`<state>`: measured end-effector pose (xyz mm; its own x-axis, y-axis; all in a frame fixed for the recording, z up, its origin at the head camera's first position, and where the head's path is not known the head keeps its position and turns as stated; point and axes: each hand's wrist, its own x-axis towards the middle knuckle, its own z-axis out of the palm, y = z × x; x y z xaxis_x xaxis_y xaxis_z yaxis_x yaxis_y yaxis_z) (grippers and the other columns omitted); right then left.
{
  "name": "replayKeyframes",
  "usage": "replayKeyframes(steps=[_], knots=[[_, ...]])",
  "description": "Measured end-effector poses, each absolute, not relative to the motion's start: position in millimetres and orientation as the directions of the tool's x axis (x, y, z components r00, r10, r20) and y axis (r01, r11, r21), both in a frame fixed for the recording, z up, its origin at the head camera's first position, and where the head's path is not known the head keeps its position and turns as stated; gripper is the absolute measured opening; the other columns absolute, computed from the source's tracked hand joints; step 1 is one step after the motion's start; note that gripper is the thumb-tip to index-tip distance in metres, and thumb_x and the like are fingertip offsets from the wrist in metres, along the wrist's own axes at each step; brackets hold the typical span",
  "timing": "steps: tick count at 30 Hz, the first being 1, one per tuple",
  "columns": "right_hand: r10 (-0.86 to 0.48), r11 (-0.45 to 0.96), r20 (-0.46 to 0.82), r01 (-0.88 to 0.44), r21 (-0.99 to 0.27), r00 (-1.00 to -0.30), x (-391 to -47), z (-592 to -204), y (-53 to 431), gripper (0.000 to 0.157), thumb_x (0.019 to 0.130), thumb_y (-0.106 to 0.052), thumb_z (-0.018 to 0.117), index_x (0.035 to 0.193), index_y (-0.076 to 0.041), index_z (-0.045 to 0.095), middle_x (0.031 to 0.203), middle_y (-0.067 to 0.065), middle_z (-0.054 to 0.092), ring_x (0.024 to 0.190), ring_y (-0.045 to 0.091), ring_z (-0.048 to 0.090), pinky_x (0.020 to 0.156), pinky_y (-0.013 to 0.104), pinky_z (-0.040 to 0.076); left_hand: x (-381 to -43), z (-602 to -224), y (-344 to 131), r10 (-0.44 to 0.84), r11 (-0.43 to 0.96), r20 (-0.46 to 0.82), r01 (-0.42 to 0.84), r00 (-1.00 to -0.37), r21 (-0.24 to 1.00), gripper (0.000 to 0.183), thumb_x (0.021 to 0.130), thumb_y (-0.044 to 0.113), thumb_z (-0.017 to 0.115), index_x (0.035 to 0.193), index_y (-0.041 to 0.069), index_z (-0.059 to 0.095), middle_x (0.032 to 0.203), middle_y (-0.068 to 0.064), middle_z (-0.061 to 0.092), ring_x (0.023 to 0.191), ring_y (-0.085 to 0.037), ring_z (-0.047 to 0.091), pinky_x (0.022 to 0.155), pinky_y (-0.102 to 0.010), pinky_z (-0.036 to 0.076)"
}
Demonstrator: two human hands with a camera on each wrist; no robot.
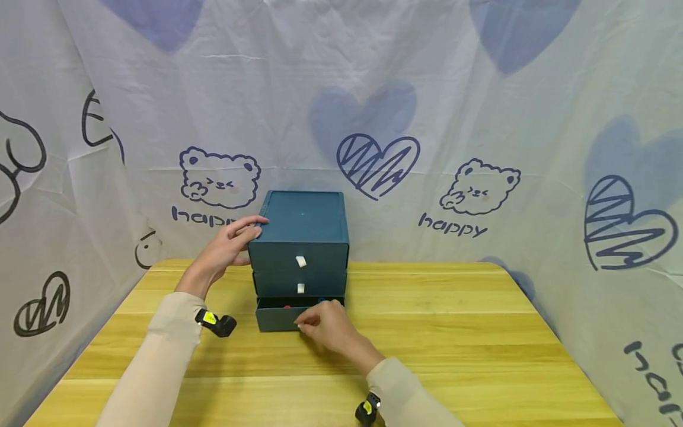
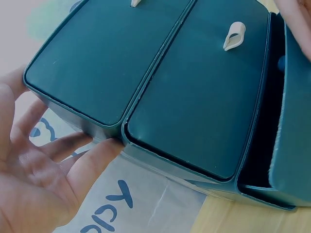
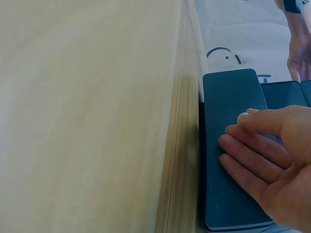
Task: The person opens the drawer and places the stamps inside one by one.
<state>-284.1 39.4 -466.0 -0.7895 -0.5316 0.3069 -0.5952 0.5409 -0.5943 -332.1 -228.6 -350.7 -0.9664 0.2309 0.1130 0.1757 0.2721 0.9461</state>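
A dark teal drawer cabinet [image 1: 304,216] with three stacked drawers stands on the table. Its bottom drawer [image 1: 274,320] is pulled partly out; a small red thing [image 1: 287,306] and a blue thing [image 1: 321,300] show inside, too little to tell their kind. My right hand [image 1: 333,326] is at that drawer's front, thumb and index finger pinching its small white pull tab [image 3: 243,116], mostly hidden. My left hand [image 1: 226,246] rests against the cabinet's left side near the top, its fingers [image 2: 95,162] extended along the side wall. White tabs [image 2: 235,36] stick out from the upper drawers.
The wooden table [image 1: 453,332] extends on both sides of the cabinet and in front of it. Right behind hangs a white cloth [image 1: 299,83] printed with hearts and bears, and it also lines both sides. Each wrist carries a small black camera [image 1: 216,323].
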Motion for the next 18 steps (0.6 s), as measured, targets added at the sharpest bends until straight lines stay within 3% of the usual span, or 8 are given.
replayKeyframes(steps=[18], knots=[[-0.515, 0.564, 0.283, -0.568, -0.599, -0.809, -304, -465, 33, 0.012, 0.095, -0.009, 0.073, 0.102, -0.010, 0.083, 0.096, 0.004, 0.082, 0.082, 0.010, 0.075, 0.071, 0.013, 0.056, -330, -350, -228, 0.230, 0.260, 0.114, 0.174, -0.966, 0.950, 0.054, 0.108, 0.044, 0.049, 0.154, 0.016, 0.044, 0.174, -0.010, 0.014, 0.154, -0.050, 0.025, 0.109, -0.069, 0.044]])
